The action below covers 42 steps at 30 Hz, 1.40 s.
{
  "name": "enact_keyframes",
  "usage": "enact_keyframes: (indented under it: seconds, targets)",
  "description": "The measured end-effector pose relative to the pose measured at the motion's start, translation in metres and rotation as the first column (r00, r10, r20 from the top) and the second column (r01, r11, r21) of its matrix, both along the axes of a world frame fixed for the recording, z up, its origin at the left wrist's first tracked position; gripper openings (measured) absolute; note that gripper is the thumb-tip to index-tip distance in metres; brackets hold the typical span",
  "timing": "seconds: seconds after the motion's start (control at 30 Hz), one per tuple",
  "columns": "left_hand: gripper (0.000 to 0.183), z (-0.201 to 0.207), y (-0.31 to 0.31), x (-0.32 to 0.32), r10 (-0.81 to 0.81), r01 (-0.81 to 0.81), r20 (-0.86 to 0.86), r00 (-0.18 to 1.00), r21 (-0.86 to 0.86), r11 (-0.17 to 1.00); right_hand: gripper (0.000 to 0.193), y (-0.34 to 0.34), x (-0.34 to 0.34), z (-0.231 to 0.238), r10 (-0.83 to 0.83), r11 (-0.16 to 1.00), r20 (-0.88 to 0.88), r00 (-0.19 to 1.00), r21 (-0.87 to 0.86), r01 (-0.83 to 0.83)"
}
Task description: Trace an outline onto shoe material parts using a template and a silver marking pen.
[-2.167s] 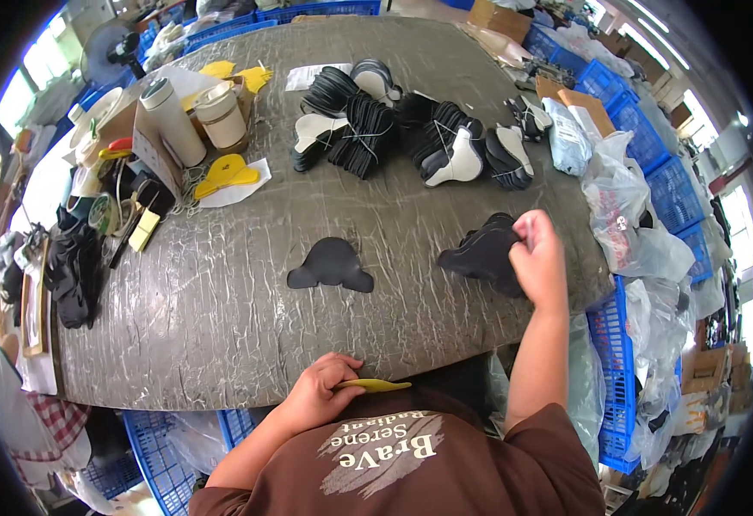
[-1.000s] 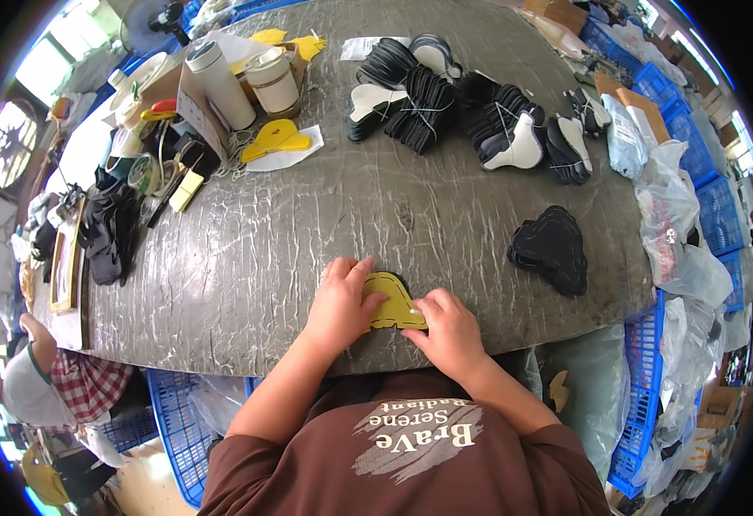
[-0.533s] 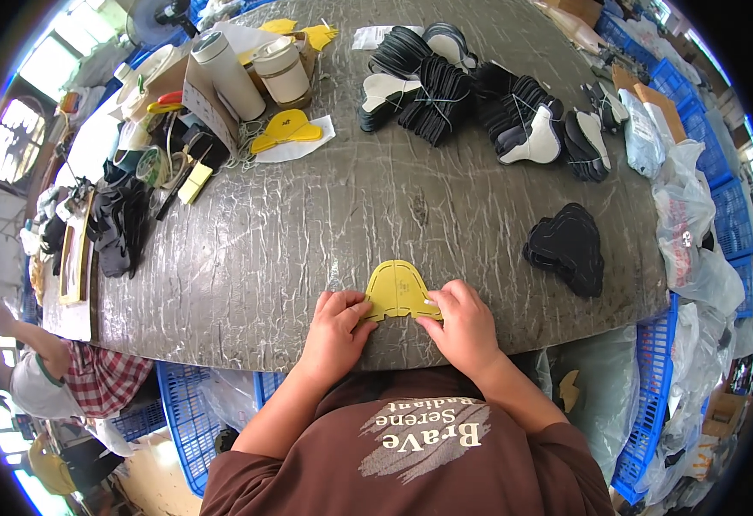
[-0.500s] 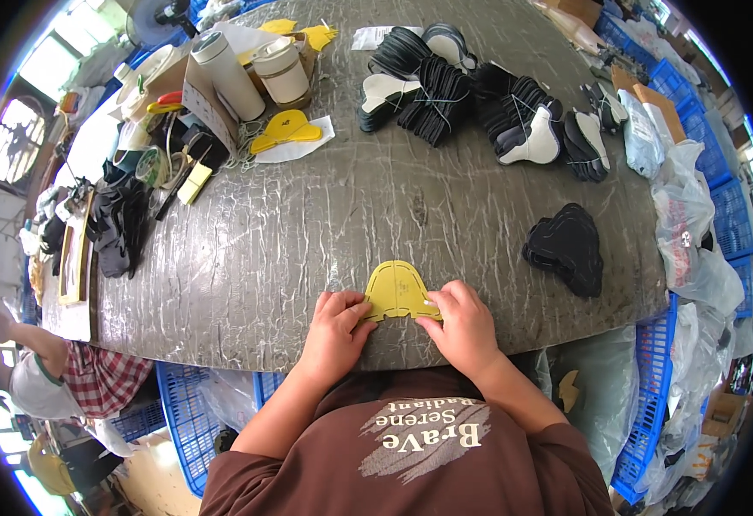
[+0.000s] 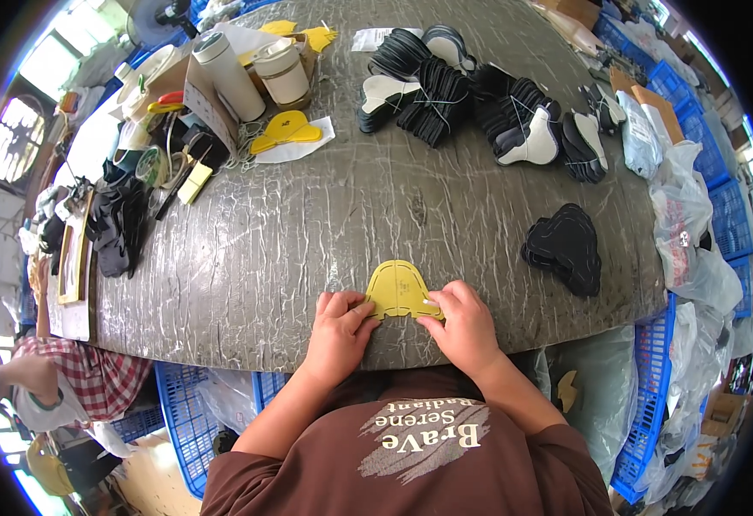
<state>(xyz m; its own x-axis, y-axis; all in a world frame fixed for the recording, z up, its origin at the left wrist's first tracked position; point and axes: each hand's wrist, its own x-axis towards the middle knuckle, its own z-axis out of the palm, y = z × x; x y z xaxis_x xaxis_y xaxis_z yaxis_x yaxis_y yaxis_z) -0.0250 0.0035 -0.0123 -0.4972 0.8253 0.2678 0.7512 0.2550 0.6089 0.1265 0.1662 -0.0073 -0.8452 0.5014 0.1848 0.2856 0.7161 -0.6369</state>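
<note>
A yellow dome-shaped pattern template [image 5: 397, 288] with slots along its curved edge lies at the near edge of the table, in front of me. My left hand [image 5: 339, 334] pinches its lower left corner between thumb and fingers. At the lower right corner, my right hand [image 5: 462, 328] grips it the same way, with a small white thing showing near the fingertips. Whether another piece lies under the template is hidden. To the right rests a stack of black shoe-upper pieces [image 5: 563, 249] with pale marked lines.
Bundles of black and white cut pieces [image 5: 435, 96] lie at the far side. At the far left are a white tumbler [image 5: 228, 76], a jar [image 5: 280, 76], more yellow templates [image 5: 287, 129] and black gloves [image 5: 118, 225]. Blue crates [image 5: 185, 421] stand below the table; a co-worker [image 5: 45, 378] is at left.
Both my hands and the yellow template have hardly moved. At the left, the co-worker has shifted, with an arm now reaching up toward the table edge.
</note>
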Motion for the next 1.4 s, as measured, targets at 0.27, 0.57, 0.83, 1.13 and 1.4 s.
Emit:
enact_keyframes:
  seconds: [0.27, 0.57, 0.83, 1.13, 1.4]
  targets:
    - [0.024, -0.004, 0.001, 0.001, 0.002, -0.002, -0.019, 1.0, 0.02, 1.0, 0.035, 0.0, 0.0, -0.002, -0.004, 1.0, -0.03, 1.0, 0.009, 0.004]
    - [0.021, -0.002, 0.003, 0.004, 0.0, 0.001, -0.067, 0.998, 0.011, 1.0, 0.032, 0.0, 0.002, -0.001, -0.003, 1.0, -0.006, 1.0, 0.003, 0.003]
    - [0.03, 0.009, 0.006, 0.012, -0.082, 0.056, -0.225, 0.971, -0.119, 0.991, 0.031, 0.0, 0.002, -0.003, 0.0, 1.0, -0.009, 1.0, -0.002, 0.0]
    - [0.075, 0.019, 0.013, 0.035, -0.32, 0.16, -0.373, 0.871, -0.401, 0.902, 0.032, 0.0, 0.002, -0.003, 0.0, 1.0, -0.005, 1.0, 0.0, 0.0]
    - [0.086, 0.017, 0.019, 0.042, -0.391, 0.165, -0.413, 0.823, -0.485, 0.859, 0.021, 0.012, -0.004, 0.011, 0.064, 0.993, 0.047, 0.997, -0.102, -0.059]
